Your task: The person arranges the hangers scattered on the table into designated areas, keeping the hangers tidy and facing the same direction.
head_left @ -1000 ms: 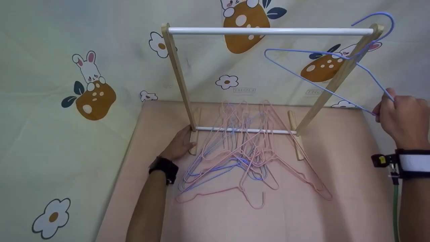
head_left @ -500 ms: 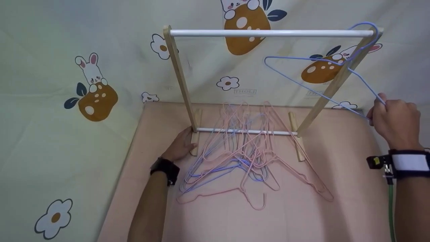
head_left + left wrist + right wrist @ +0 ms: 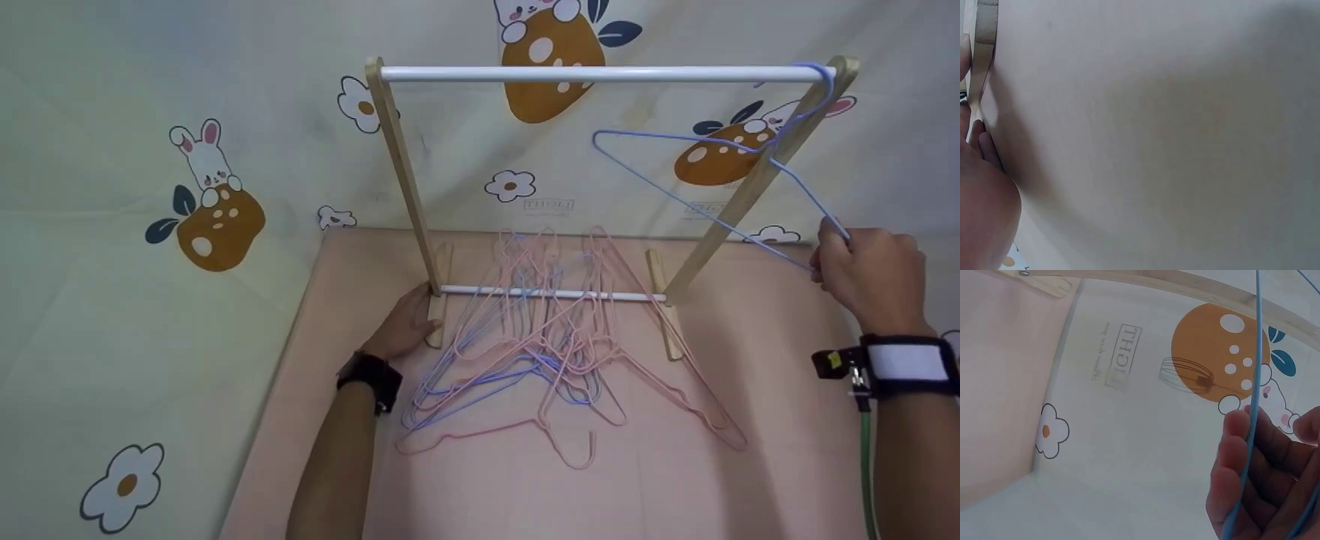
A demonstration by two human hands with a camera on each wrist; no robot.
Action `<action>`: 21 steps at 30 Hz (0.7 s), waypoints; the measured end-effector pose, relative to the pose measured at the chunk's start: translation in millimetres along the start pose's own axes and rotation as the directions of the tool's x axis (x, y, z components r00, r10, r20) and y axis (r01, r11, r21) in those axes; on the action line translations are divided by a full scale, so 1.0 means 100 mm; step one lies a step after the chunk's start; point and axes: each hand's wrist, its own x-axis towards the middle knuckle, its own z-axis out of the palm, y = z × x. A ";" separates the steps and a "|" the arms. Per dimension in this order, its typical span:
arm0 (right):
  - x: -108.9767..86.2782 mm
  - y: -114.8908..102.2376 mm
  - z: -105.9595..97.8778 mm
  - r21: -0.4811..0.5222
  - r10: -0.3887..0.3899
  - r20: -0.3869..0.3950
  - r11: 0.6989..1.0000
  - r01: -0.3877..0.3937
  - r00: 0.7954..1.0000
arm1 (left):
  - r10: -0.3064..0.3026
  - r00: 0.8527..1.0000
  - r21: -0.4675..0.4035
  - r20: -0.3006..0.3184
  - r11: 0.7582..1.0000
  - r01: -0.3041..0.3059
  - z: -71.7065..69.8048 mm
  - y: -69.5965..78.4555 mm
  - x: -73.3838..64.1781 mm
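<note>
My right hand (image 3: 874,274) grips one end of a blue wire hanger (image 3: 660,136), with its fingers curled round the wire in the right wrist view. The hanger's hook curves over the white top bar (image 3: 600,73) of a small clothes rack, near the right post (image 3: 750,184). Low on the left, my left hand (image 3: 401,326) holds the rack's wooden foot (image 3: 436,322), thumb on one side and fingers on the other. Only part of that hand (image 3: 985,208) shows in the left wrist view. Several pink hangers (image 3: 487,430) and blue ones lie tangled across the lower bar (image 3: 472,289).
The rack stands on a pink surface (image 3: 570,502) against a printed cloth backdrop (image 3: 285,82) with rabbits and flowers. A pink hook (image 3: 592,450) sticks out at the front of the pile. A green cable (image 3: 867,472) runs down from the right wrist.
My right hand has moved left and down with the blue hanger. Its hook has come down from above the rack's right end onto the top bar. My left hand stays at the foot.
</note>
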 end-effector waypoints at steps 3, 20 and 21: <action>0.01 0.00 0.01 -0.006 -0.015 -0.001 1.000 0.015 1.000 | -0.012 1.000 0.002 -0.003 1.000 0.012 -0.01 0.00 0.00; -0.07 0.03 0.01 -0.044 -0.057 -0.130 0.998 0.051 0.990 | 0.005 1.000 0.013 0.005 1.000 -0.005 0.00 0.01 0.00; -0.08 0.02 0.00 -0.046 -0.054 -0.133 0.998 0.048 0.990 | 0.010 1.000 0.010 0.005 1.000 -0.010 0.01 0.01 0.00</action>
